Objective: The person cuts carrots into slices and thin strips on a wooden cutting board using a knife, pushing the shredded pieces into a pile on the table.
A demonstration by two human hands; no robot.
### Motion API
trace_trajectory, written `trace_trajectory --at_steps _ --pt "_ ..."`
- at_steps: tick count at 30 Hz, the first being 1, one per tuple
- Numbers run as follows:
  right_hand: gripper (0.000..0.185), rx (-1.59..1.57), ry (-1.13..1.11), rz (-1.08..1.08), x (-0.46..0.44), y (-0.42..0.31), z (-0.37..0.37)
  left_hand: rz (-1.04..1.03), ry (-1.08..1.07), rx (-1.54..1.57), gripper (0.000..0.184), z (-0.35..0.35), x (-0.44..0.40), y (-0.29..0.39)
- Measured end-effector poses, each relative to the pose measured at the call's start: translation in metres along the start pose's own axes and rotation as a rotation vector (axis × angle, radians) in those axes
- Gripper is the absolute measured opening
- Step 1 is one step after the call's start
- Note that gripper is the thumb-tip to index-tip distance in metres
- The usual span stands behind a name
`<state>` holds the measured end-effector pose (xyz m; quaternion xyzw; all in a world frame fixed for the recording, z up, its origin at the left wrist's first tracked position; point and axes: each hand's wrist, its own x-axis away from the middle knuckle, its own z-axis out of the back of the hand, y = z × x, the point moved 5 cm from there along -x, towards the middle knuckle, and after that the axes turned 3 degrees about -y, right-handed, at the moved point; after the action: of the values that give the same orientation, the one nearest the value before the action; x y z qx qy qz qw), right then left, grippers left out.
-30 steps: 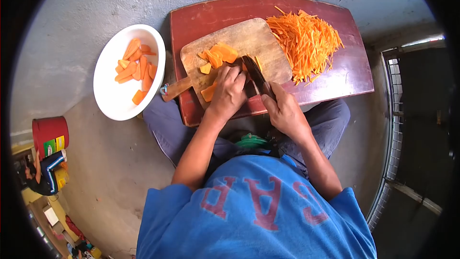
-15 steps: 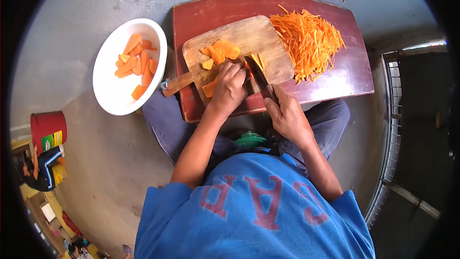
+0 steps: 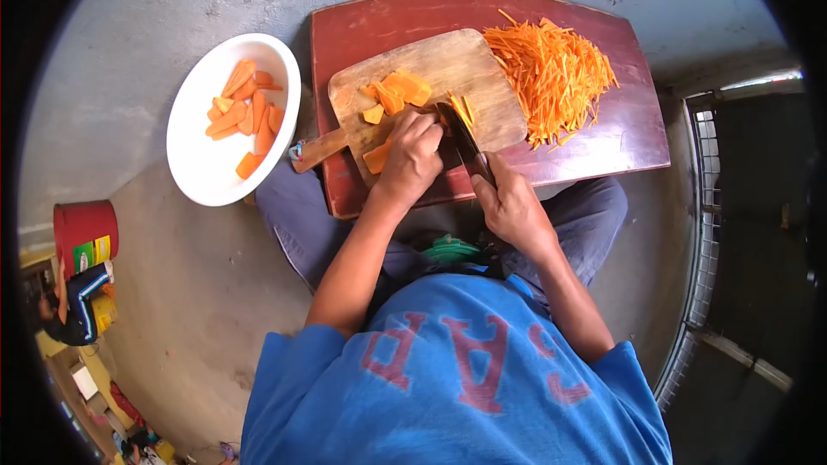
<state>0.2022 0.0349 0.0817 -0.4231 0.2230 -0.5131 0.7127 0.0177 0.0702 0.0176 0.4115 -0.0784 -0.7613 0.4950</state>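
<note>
Noting more carrot strips (image 3: 461,107) right of the knife (image 3: 464,139) than a second ago; I judge slicing advances. Right hand (image 3: 519,211) grips the knife; left hand (image 3: 413,159) curls beside it, hold hidden. Carrot slices (image 3: 401,89) lie left on the board (image 3: 457,53).

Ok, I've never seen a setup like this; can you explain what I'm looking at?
There's no machine: a person works bare-handed, filmed from above by a camera worn on their head. The right hand grips a dark-bladed knife. The left hand is beside the blade; its fingers mostly hide what's beneath. Orange slices lie on the wooden board. On the red table is also a shredded orange pile. Left of it, a white basin holds larger pieces.
</note>
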Motion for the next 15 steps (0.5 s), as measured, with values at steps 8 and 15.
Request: trace_trajectory --at_steps 8,15 --pt "0.021 0.004 -0.029 -0.03 0.003 -0.011 0.003 0.003 0.037 0.059 0.03 -0.001 0.001 -0.001" --pt "0.021 -0.004 -0.028 -0.03 0.0 -0.008 0.005 -0.015 0.011 0.017 0.027 -0.003 0.002 -0.005"
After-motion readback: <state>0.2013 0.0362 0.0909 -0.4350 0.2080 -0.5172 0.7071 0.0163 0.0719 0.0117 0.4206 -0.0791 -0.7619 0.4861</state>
